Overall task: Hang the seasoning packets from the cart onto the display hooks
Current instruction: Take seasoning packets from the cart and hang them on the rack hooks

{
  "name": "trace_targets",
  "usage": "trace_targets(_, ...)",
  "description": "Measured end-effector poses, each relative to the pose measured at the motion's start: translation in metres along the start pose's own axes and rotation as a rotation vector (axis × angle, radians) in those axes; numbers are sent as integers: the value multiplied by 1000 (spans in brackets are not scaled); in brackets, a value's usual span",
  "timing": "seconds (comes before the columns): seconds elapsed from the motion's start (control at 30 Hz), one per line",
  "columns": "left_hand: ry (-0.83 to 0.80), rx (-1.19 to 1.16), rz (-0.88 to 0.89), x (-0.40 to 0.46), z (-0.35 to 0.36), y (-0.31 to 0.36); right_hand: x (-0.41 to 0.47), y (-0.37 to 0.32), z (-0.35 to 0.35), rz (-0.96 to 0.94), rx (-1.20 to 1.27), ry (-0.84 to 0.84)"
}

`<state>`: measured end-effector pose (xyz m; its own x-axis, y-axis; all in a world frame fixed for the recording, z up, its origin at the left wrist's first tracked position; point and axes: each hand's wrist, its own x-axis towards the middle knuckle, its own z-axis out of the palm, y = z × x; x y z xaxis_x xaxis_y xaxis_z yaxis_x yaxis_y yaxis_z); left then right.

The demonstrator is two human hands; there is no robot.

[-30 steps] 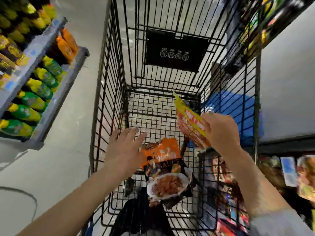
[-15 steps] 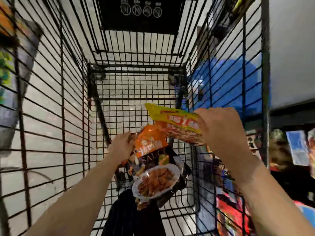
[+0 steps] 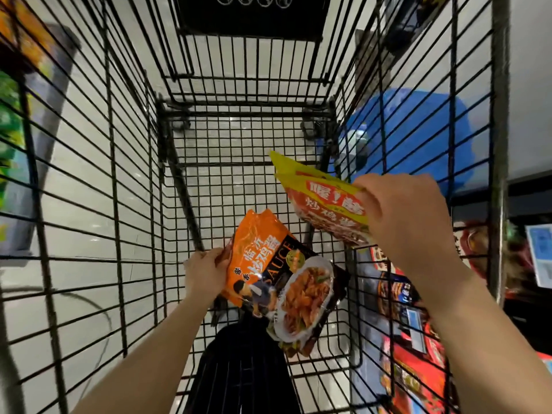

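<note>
Deep inside the black wire cart (image 3: 125, 180), my left hand (image 3: 203, 273) grips the left edge of an orange and black sauce packet (image 3: 268, 276), which shows a plate of food and lies tilted near the cart's bottom. Higher up on the right, my right hand (image 3: 409, 222) holds a yellow and red seasoning packet (image 3: 322, 201) by its right end, its yellow top pointing toward the cart's middle. More than one yellow packet may be stacked in that grip; I cannot tell. No display hooks are plainly visible.
Through the cart's right wall I see hanging red packets (image 3: 409, 354) and a blue crate (image 3: 418, 132). A shelf of green and yellow packs (image 3: 12, 130) stands beyond the left wall. A black fabric item (image 3: 242, 366) lies at the cart's near end.
My left hand reached down and took hold of the orange sauce packet. My head moved lower into the cart. The right hand kept the yellow packet, its top now tipped leftward.
</note>
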<state>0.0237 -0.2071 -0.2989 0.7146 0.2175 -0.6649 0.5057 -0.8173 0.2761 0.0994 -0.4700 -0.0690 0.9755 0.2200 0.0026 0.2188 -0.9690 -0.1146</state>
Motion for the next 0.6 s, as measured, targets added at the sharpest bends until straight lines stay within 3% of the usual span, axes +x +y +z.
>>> trace_targets(0.33, -132, -267, -110, 11, -11, -4, -1, -1, 6, -19, 35, 20)
trace_targets(0.47, -119, -488, -101, 2, -10, -7, 0, 1, 6, 6, 51, 29)
trace_targets(0.6, -26, -555, -111, -17, -14, -1, 3, 4, 7, 29, -4, 62)
